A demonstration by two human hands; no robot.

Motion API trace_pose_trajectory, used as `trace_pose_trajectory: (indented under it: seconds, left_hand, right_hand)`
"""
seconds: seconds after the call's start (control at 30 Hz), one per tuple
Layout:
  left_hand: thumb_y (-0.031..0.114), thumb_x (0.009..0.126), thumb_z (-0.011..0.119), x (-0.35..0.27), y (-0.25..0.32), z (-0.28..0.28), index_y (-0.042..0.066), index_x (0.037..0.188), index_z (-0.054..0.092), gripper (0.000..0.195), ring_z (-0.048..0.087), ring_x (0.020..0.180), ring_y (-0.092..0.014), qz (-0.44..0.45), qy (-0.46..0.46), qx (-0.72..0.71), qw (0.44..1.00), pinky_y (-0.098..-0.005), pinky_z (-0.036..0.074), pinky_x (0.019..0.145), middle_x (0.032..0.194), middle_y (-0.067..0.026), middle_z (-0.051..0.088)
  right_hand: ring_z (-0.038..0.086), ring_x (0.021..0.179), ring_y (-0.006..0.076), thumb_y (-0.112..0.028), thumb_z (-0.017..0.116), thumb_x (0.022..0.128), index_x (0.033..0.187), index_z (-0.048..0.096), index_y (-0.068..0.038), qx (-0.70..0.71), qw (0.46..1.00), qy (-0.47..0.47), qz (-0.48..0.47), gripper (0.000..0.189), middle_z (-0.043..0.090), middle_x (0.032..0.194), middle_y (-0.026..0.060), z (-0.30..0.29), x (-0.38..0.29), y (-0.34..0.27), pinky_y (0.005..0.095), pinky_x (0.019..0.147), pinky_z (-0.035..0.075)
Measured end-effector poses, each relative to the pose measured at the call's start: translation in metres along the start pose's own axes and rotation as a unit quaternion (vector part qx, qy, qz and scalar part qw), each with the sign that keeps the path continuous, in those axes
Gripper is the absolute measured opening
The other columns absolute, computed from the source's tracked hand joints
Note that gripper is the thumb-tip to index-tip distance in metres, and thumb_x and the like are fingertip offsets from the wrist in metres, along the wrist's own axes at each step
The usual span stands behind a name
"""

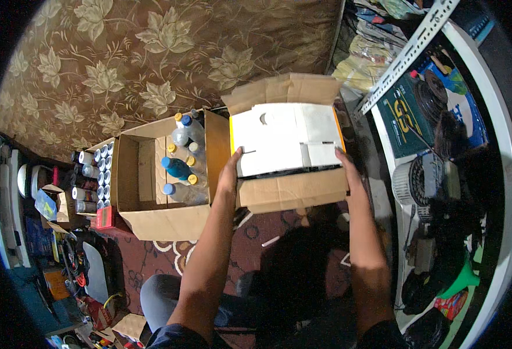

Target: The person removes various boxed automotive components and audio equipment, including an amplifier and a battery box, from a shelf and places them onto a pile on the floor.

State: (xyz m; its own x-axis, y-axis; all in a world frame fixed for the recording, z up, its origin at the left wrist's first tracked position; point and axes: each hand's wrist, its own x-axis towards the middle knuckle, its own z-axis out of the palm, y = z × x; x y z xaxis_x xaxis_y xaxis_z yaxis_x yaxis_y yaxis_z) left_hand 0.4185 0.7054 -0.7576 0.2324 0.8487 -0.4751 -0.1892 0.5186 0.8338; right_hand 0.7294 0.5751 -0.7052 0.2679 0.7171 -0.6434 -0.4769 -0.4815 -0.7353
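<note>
Both my hands grip a white cardboard box with yellow-orange side edges (282, 131) by its two sides. My left hand (229, 172) is at its left edge, thumb on the white face. On the opposite edge, my right hand (350, 170) has its thumb near the lower right corner. Around the white box spread the raised flaps of a brown carton (297, 194); how deep the box sits in it is hidden. Directly to the left stands an open cardboard box (164, 222) with several plastic bottles, among them a blue one with a blue cap (176, 168).
Spray cans (103, 174) fill a carton farther left, beside a red box (105, 217). A white metal shelf (495, 87) on the right holds a green funnel (461, 279) and a dark green box (406, 118). Behind stands a flower-patterned panel (160, 56). Patterned carpet (247, 253) covers the floor.
</note>
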Motion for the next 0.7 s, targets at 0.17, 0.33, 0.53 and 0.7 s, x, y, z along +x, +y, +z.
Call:
trace_pose_trajectory:
  seconds: [0.17,0.33,0.53,0.7]
  left_hand:
    - [0.050,0.095,0.063,0.042,0.057,0.014,0.001,0.141,0.053,0.068,0.060,0.119,-0.027,-0.015,-0.020,-0.051,0.998,-0.0374,0.043,0.105,0.133,-0.0160,0.062]
    - [0.049,0.093,0.065,0.086,0.076,0.018,0.004,0.137,0.057,0.064,0.065,0.110,-0.025,0.004,-0.032,-0.066,0.997,-0.0373,0.051,0.095,0.129,-0.0134,0.065]
    - [0.049,0.093,0.065,0.125,0.077,-0.009,0.005,0.136,0.058,0.061,0.065,0.108,-0.025,0.036,-0.051,-0.037,0.997,-0.0369,0.051,0.094,0.126,-0.0126,0.067]
    - [0.055,0.094,0.061,0.132,0.093,0.002,0.006,0.138,0.056,0.067,0.064,0.110,-0.025,0.043,-0.072,-0.004,0.997,-0.0387,0.050,0.097,0.131,-0.0130,0.064]
  right_hand:
    - [0.056,0.121,0.0300,-0.068,0.073,0.074,0.151,0.043,-0.017,-0.024,0.999,-0.005,-0.020,0.097,0.053,0.140,0.0162,0.033,0.056,-0.037,0.0470,0.098,0.046]
    - [0.067,0.089,0.0230,-0.060,0.074,0.080,0.134,0.056,-0.014,0.027,0.999,-0.023,-0.015,0.072,0.065,0.106,0.0110,0.041,0.104,-0.059,0.0400,0.079,0.055]
    - [0.068,0.085,0.0235,-0.059,0.075,0.080,0.130,0.058,-0.013,0.073,0.996,-0.051,-0.032,0.071,0.067,0.102,0.0114,0.064,0.115,-0.066,0.0410,0.077,0.056]
    - [0.068,0.090,0.0315,-0.061,0.077,0.077,0.134,0.057,-0.008,0.055,0.994,-0.008,-0.093,0.080,0.068,0.107,0.0135,0.065,0.126,-0.067,0.0455,0.086,0.054]
